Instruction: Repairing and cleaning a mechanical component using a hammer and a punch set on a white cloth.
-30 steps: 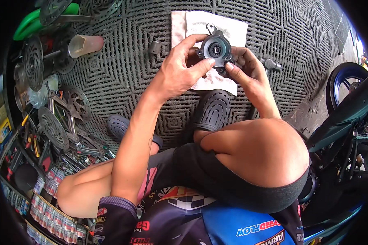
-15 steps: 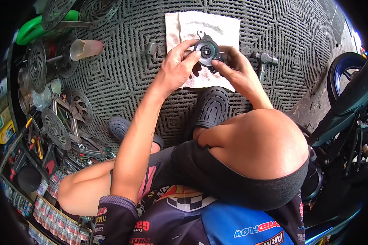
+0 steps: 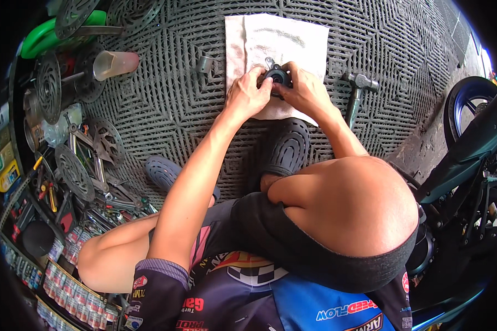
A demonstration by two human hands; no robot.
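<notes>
A dark round housing with a tab at the top is low over a folded white cloth on the mat, between my two hands, which partly hide it. My left hand grips its left side, thumb near the middle. My right hand grips its right side with curled fingers. A small metal cylinder stands left of the cloth. A hammer with a metal head lies to the right of it. Whether the housing rests on the cloth, I cannot tell.
Brake discs, a cloudy cup, a green part and scattered tools lie on the left beside rows of cans. A motorbike stands on the right. My legs and clogs are below the cloth.
The housing moved down toward the cloth and now looks more tilted. My hands closed in around it, hiding more of it; the right hand turned so more of its back shows.
</notes>
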